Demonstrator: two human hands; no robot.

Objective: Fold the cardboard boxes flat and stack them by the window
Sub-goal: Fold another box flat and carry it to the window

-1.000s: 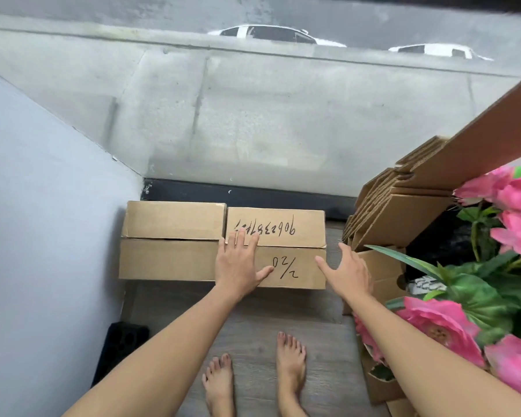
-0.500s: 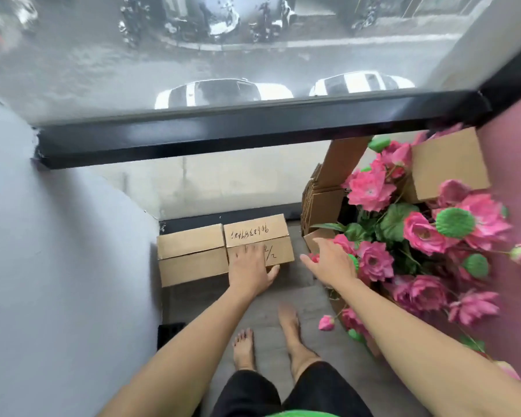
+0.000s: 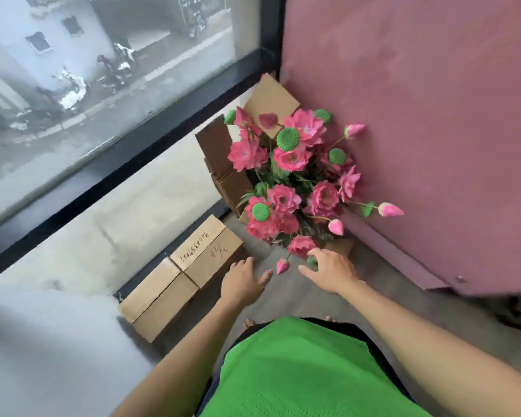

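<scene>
Flattened boxes (image 3: 181, 278) lie on floor against window (image 3: 103, 115) base, long axis parallel to glass. Left hand (image 3: 244, 284) nearer — just beside stack's right end, not touching, fingers loosely spread, holding nothing. Right hand (image 3: 331, 273) further right of stack, fingers relaxed, at pink flowers (image 3: 286, 182). More cardboard (image 3: 223, 164) leans behind flowers — blooms crowd reach there.

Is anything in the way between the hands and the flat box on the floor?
Nothing visible. The left hand hangs open just beside the flat box, with only bare floor between. The right hand is farther off, by the pink flowers.
</scene>
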